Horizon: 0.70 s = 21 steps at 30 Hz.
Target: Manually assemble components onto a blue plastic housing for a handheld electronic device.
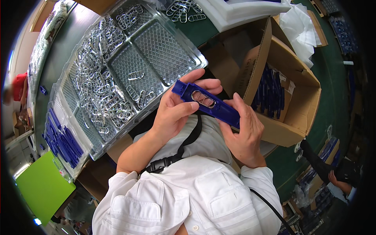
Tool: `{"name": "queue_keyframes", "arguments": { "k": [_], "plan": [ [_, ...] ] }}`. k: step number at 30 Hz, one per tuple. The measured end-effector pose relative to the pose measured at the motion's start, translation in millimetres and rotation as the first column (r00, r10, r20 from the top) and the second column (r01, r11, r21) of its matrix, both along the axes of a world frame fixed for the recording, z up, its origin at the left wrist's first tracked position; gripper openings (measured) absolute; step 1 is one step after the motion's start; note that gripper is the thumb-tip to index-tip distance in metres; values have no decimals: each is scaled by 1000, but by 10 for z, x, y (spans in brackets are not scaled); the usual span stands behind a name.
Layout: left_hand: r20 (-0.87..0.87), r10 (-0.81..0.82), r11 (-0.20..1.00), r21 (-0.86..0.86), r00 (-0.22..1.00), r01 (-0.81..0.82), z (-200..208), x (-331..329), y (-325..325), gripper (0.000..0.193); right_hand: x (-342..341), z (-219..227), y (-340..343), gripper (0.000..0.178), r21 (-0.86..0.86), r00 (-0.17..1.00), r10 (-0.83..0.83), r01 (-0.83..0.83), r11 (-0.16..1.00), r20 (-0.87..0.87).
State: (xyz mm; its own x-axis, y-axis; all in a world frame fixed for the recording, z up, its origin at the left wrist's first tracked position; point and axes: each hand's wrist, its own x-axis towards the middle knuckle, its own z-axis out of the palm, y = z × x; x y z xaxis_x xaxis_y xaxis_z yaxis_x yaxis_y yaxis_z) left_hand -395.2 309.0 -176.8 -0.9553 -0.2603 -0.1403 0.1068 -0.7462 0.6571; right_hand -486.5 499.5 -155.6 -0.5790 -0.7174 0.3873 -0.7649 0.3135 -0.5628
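Holding a blue plastic piece (228,114) in both hands, well in front of the white shirt (184,196); seen from the room, clock face centred on that piece, twelve away from the wearer. Items by size, largest first.

Clear compartmented tray (164,44) at ten o'clock: its far and left sections carry a dense heap of wire clips (96,53); a few more lie loose in the near section.

Open cardboard box (299,111) at three o'clock, near the right hand; dark blue parts (269,92) stacked inside.

Lime-green panel (44,188) at eight o'clock, well apart. White foam block (250,16) at one o'clock.

Blue strips (64,143) bunched toward nine o'clock, beyond the tray.

Left hand (171,113): closed on the piece's ten o'clock end, thumb on the upper face, fingers behind. Right hand (247,132): pinching the four o'clock end between thumb and forefinger, gap no wider than the piece.

Piece itself: tilted from ten toward four o'clock, held clear of tray and box.

Smallest: one metal clip (203,98) at the piece's middle, beside the left thumb tip. Fully seated or merely resting: cannot tell.
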Motion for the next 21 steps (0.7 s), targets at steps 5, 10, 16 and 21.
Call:
{"name": "queue_keyframes", "arguments": {
  "k": [5, 10, 16, 21],
  "plan": [
    [-4, -13, 1000, -6, 1000, 13, 5, -5, -4, 79, 2, -6, 7, 75, -19, 1000, 5, -4, 1000, 10],
    [8, -18, 1000, -4, 1000, 18, 11, -8, -3, 79, 24, 16, 18, 74, -9, 998, -7, 7, 1000, 64],
    [14, -30, 1000, 3, 999, 30, 38, -3, -8, 82, 27, -6, 15, 75, -24, 1000, 2, -2, 1000, 10],
    [19, -30, 1000, -1, 999, 30, 0, 4, -11, 83, 29, -18, 12, 73, -28, 999, 5, -4, 1000, 33]
  ]
}}
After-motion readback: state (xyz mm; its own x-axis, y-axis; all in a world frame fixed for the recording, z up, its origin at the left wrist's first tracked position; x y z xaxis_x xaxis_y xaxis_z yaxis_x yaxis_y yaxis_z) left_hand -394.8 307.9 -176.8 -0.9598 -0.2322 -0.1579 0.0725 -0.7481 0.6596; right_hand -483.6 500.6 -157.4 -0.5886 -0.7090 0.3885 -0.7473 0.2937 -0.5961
